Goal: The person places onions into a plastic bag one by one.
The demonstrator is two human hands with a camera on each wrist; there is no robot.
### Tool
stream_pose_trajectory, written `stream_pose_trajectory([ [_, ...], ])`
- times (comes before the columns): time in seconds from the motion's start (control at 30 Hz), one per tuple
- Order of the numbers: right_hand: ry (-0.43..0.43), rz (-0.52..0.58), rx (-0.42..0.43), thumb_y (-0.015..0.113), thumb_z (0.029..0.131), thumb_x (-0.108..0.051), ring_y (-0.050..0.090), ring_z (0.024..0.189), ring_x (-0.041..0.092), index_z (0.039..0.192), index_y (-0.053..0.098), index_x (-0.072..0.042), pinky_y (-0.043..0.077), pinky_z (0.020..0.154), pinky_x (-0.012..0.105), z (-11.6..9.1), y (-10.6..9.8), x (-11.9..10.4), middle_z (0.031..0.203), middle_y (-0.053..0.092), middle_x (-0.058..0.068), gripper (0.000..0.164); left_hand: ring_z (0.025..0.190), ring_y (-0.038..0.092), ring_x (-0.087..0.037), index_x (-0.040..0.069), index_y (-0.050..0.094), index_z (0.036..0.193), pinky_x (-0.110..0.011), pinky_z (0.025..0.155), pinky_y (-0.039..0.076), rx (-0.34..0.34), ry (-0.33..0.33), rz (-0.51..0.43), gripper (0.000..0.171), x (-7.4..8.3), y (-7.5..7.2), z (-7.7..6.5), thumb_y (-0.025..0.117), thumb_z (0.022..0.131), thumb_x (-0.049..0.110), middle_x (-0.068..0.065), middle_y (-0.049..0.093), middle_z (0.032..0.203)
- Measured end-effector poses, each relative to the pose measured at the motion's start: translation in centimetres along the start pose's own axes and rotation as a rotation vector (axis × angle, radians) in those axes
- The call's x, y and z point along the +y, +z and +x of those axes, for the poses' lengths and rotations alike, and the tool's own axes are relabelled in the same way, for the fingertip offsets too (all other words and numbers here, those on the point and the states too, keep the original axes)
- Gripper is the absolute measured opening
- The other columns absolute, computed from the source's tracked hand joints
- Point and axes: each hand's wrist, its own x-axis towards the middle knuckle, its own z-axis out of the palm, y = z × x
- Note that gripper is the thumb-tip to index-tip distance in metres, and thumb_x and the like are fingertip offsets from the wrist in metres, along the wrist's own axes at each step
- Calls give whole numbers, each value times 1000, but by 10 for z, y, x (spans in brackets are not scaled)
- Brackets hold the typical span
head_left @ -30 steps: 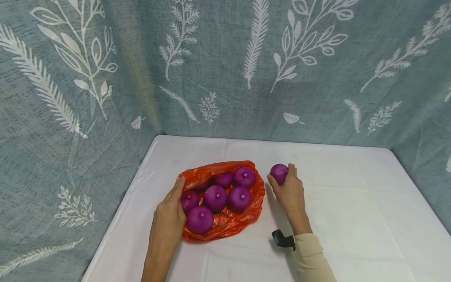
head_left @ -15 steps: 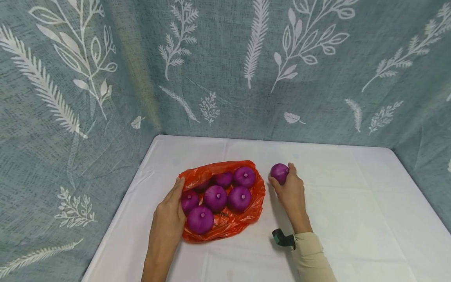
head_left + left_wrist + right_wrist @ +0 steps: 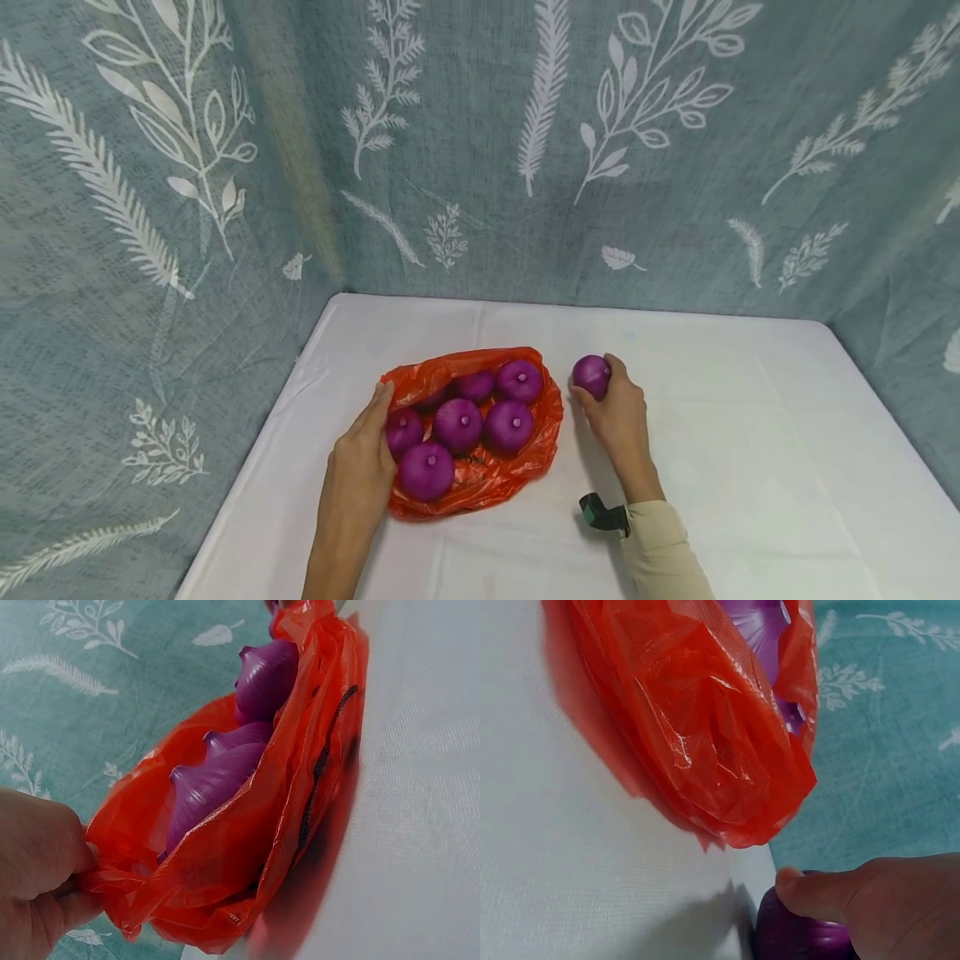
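Observation:
A red plastic bag [image 3: 491, 483], its mouth spread wide, lies on the table with several purple onions [image 3: 458, 425] inside. At its left rim is my left hand [image 3: 358, 467]; the left wrist view shows the thumb and fingers pinching the gathered plastic [image 3: 124, 889]. To the right of the bag, my right hand [image 3: 618, 417] grips a single purple onion [image 3: 591, 376] between thumb and fingers. That onion is apart from the bag. In the right wrist view the thumb [image 3: 817, 894] lies over the onion, which is partly cut off by the frame's lower edge.
A white cloth [image 3: 750, 442] covers the table. Blue-green curtains [image 3: 480, 150] with white leaf patterns hang behind the table and at both sides. A small dark camera mount [image 3: 602, 512] sticks out from the right wrist, by the beige sleeve [image 3: 663, 546].
The head view has tilted slightly, so the whole scene sits a little lower. Both hands keep their holds on the bag and the onion; the right hand has hardly moved.

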Motion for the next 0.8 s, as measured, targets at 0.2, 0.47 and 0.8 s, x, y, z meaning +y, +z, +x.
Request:
stream_pose_trajectory([
  [0.2, -48, 3, 25, 84, 92, -18, 63, 127, 49, 155, 44, 4, 53, 107, 62, -3, -6, -4, 143, 60, 33, 78, 137, 58, -37, 2, 52, 155, -49, 102, 53, 0, 3, -1, 64, 0, 0, -1, 65, 95, -17, -21, 57, 152],
  [0.47, -158, 22, 86, 87, 89, -12, 66, 123, 49, 152, 48, 4, 54, 105, 61, -10, -29, -26, 140, 63, 31, 76, 137, 58, -37, 3, 52, 155, -48, 102, 53, 3, 8, -2, 64, 0, 1, -1, 65, 95, -16, -20, 57, 152],
  [0.8, -257, 62, 131, 89, 87, -11, 66, 126, 45, 153, 49, -3, 54, 106, 59, -25, -53, -57, 143, 64, 25, 78, 137, 58, -37, 3, 52, 155, -49, 103, 53, -10, -6, 1, 63, 1, 0, -1, 64, 97, -15, -20, 56, 153],
])
